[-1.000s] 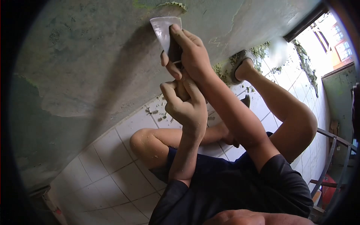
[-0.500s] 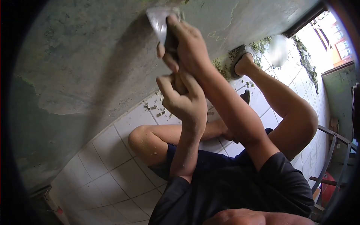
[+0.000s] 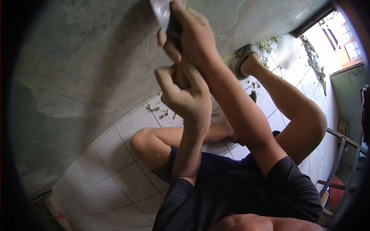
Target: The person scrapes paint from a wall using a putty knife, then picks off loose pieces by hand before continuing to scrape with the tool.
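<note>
A scraper with a broad metal blade [image 3: 161, 14] is against the grey-green wall [image 3: 77, 65] near the top of the view. My right hand [image 3: 197, 40] is wrapped around its dark handle, with the thumb extended toward the blade. Just below, my left hand [image 3: 185, 94] is closed around what appears to be the rear end of the handle, close to the right wrist. The fingers hide most of the handle. The blade's far edge lies partly beyond the top of the frame. Paint on the wall is patchy, with ragged peeled edges.
Flakes of scraped material [image 3: 163, 114] lie on the white tiled floor [image 3: 111, 188] along the wall. More debris is heaped near my shod foot [image 3: 246, 61] and a pale rounded object [image 3: 286, 52]. A metal frame [image 3: 341, 154] stands at right, below a bright doorway [image 3: 343, 42].
Both hands and the scraper have slid a little farther up the wall, taking the blade's edge out of the top of the view. My legs have hardly moved.
</note>
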A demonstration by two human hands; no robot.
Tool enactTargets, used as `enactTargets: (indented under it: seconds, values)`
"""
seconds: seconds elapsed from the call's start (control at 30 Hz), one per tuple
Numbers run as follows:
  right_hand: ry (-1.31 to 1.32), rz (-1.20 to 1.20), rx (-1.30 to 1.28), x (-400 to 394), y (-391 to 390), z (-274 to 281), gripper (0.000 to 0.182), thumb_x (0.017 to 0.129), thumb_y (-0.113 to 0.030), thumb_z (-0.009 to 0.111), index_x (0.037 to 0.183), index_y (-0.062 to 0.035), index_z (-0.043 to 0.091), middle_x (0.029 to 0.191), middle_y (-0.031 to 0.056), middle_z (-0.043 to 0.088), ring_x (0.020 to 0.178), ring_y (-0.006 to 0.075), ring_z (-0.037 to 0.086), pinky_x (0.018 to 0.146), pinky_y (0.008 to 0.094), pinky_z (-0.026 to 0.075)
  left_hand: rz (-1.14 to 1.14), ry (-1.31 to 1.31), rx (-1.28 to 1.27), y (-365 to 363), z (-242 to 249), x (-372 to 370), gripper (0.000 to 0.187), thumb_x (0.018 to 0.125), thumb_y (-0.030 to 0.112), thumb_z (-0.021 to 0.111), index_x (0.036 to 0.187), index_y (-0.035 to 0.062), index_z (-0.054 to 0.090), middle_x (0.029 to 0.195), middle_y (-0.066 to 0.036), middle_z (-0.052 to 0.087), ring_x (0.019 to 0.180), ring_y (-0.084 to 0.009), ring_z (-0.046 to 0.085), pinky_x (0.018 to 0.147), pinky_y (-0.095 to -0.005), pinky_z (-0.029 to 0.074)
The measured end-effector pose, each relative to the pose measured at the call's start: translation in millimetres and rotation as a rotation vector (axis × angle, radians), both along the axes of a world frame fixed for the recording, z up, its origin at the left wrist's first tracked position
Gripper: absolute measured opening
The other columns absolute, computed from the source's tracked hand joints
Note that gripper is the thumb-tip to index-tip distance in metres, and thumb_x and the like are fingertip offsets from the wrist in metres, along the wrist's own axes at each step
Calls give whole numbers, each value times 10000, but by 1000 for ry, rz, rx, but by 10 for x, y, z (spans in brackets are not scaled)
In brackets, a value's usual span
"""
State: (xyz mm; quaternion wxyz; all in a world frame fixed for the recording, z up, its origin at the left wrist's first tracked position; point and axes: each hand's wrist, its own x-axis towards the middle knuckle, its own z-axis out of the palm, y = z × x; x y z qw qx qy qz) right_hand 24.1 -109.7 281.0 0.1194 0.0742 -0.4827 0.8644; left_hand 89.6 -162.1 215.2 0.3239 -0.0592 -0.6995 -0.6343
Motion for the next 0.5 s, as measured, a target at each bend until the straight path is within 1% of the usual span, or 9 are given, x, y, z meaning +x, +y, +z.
enactTargets:
  seconds: [0.07,0.13,0.2,0.23,0.33,0.37,0.4,0.47,0.5]
  values:
    - [-128,88,85,44,-59,-100,370,1084,-354,468,989,-10,564,610,109,634,329,129,426,333,250,341,109,16,82,27,-160,51,262,1003,199,619,911,-3,479,800,-109,609,728,-191,656,635,-325,503]
    - [-104,68,116,-16,-44,9,364,1081,-348,469,989,-12,571,591,101,624,330,122,422,328,251,326,33,-67,139,14,-7,-17,259,1002,194,621,919,-7,480,796,-111,605,717,-188,652,634,-317,502]
    - [33,-1,24,-98,113,143,356,1072,-355,498,975,-19,564,583,114,627,308,128,412,321,262,319,67,135,-112,27,138,-168,236,981,158,642,925,3,472,735,-140,642,669,-253,712,562,-345,522]
    - [0,-53,124,-65,158,254,352,1085,-297,465,888,-8,504,623,158,625,352,155,475,326,289,360,-8,63,-67,21,230,-169,225,983,151,630,930,-1,473,753,-151,647,692,-249,718,573,-344,532]
    - [-45,8,74,-24,-20,96,373,1067,-379,516,945,-28,545,589,118,625,323,135,427,319,272,322,27,75,78,0,77,-13,218,981,142,630,934,-2,474,759,-160,646,702,-236,715,576,-340,535]
    - [-84,105,111,30,-64,31,352,1077,-315,478,883,-22,508,610,162,619,342,161,473,327,304,364,90,28,107,0,-72,36,210,979,133,625,936,-5,473,775,-171,645,707,-232,709,578,-336,533]
    - [-101,30,185,23,-138,58,354,1077,-314,469,887,-17,506,602,171,618,338,167,473,324,313,358,25,-29,226,-17,-32,40,208,976,133,628,933,-4,476,786,-171,643,703,-237,701,585,-334,528]
    - [-58,41,59,-1,-15,119,360,1082,-310,453,885,-13,502,600,175,619,338,174,471,331,311,359,6,-38,104,-34,-30,-38,202,972,133,630,925,4,482,787,-158,642,683,-235,687,593,-336,523]
    - [-11,52,57,-53,16,122,376,1082,-319,452,871,-11,496,600,174,618,336,177,467,332,314,357,82,24,-36,-40,86,-43,198,969,134,630,914,14,481,791,-156,642,674,-232,673,596,-336,515]
